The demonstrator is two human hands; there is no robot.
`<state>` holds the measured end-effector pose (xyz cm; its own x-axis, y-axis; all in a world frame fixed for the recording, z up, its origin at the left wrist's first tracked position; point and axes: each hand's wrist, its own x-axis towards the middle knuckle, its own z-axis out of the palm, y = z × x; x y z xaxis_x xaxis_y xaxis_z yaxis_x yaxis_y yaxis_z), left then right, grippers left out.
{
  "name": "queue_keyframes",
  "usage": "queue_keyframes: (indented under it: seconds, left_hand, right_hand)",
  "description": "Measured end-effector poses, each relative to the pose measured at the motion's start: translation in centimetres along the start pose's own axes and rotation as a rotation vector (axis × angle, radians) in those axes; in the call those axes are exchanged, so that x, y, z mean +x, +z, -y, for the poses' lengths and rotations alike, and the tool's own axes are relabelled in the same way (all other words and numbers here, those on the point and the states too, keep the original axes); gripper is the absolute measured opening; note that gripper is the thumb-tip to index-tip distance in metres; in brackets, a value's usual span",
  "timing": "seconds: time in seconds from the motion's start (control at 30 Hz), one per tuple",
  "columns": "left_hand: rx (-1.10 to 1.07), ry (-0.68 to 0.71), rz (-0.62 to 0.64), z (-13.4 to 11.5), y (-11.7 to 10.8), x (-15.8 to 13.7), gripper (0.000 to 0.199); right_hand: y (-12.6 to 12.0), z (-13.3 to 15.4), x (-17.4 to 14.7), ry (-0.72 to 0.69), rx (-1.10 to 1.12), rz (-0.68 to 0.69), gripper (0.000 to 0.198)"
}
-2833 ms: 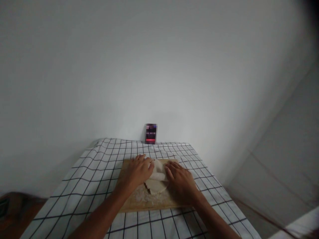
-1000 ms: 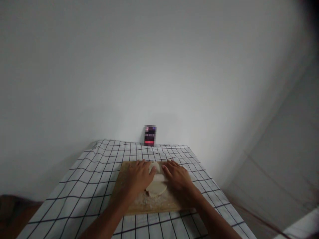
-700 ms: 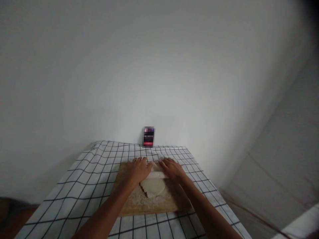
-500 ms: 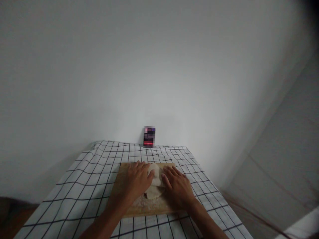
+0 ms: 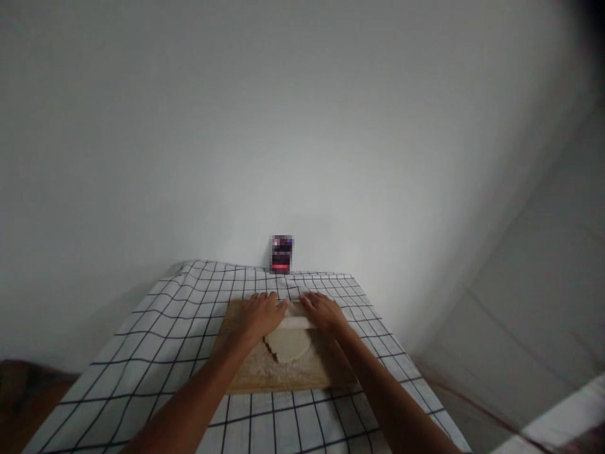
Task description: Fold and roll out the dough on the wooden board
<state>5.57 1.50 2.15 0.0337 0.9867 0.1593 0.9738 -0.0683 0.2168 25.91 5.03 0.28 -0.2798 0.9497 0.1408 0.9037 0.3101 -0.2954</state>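
A flattened sheet of dough (image 5: 289,345) lies on a floured wooden board (image 5: 265,382), its left edge ragged. Across its upper part runs a pale rolling pin (image 5: 297,323), with only its middle showing between my hands. My left hand (image 5: 262,313) rests over the pin's left end, fingers stretched forward toward the board's far edge. Over the right end lies my right hand (image 5: 324,310), palm down, with its fingers also extended. Both palms hide the ends of the pin. More dough shows just beyond the pin, partly covered.
A white cloth with a dark grid (image 5: 161,353) covers the table under the board. A small dark pixelated object (image 5: 282,255) stands at the table's far edge, against a pale wall (image 5: 302,126).
Both hands have moved forward, away from me, and the rolling pin has gone with them toward the board's far edge. More of the dough's near part is uncovered. The view has shifted slightly.
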Motion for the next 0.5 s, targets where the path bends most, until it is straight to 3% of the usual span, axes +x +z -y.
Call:
queue_keyframes:
  seconds: [0.17,0.27,0.43,0.5]
  left_hand:
    - [0.015,0.157,-0.024,0.6,1.0,-1.1,0.041]
    - [-0.003,0.187,-0.010,0.8,1.4,-1.5,0.043]
    - [0.004,0.122,-0.002,0.3,0.9,-0.8,0.045]
    - [0.014,0.096,-0.029,0.1,0.7,0.0,0.046]
  right_hand:
    - [1.6,0.2,-6.7,-0.052,-0.026,-0.101,0.050]
    - [2.0,0.2,-8.0,-0.065,-0.035,-0.141,0.051]
    - [0.4,-0.2,-2.5,-0.089,-0.016,-0.052,0.053]
    - [-0.2,-0.5,0.5,-0.031,0.035,-0.012,0.060]
